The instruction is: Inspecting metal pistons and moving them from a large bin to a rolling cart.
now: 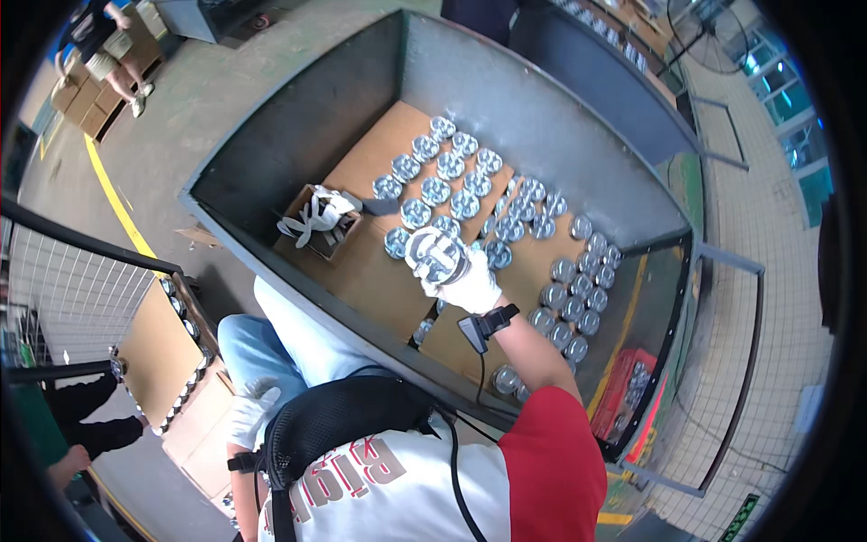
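Note:
My right hand (470,284), in a white glove, is closed around a shiny metal piston (436,256) and holds it above the cardboard in a grey metal bin (302,90). Beneath and beyond it, several similar pistons (435,191) stand in rows on the cardboard sheet (375,149). More rows of pistons (573,309) stand at the bin's right end. My left hand (253,415), also gloved in white, hangs low beside my left leg, outside the bin. Its fingers look loosely extended, with nothing visible in them.
A small carton (318,226) holding white gloves or cloths sits in the bin's left corner. At lower left stands a wire-sided cart (163,352) with cardboard over metal parts. A red crate (623,393) lies at right. Other people (99,41) stand at left.

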Motion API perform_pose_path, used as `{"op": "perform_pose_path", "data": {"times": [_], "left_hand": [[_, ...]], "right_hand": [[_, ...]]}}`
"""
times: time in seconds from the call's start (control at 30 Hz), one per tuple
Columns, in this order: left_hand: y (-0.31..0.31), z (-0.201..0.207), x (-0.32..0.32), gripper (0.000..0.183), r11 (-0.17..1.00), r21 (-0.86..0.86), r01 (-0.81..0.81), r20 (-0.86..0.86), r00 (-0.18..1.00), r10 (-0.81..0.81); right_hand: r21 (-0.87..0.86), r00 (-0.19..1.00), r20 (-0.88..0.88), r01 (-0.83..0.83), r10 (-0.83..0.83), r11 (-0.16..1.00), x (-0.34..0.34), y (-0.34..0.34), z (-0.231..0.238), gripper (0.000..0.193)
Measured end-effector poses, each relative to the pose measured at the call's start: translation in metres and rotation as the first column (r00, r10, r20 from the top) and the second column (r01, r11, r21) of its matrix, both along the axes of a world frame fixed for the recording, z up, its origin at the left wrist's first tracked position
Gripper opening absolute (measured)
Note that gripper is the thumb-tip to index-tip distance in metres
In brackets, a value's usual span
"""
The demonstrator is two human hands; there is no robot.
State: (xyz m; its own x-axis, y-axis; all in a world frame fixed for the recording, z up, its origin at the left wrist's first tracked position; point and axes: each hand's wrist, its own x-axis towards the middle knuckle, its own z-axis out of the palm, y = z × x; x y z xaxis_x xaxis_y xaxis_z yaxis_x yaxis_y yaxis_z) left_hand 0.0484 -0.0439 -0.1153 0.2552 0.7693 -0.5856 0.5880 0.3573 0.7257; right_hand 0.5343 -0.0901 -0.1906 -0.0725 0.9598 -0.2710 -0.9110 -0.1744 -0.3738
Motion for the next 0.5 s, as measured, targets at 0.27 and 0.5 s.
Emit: {"op": "perform_pose_path", "data": {"times": [0.27,0.5], "left_hand": [[0.04,0.039,0.001,0.027,0.92,0.376,-0.114,0.411,0.91,-0.055],[0.049,0.129,-0.014,0.02,0.888,0.281,-0.365,0.761,0.648,0.026]], "right_hand": [[0.151,0.972,-0.047,-0.222,0.232,0.963,-0.112,0.114,0.128,0.094],[0.195,0.821,0.366,-0.529,0.439,0.826,-0.234,0.164,0.192,0.084]]}}
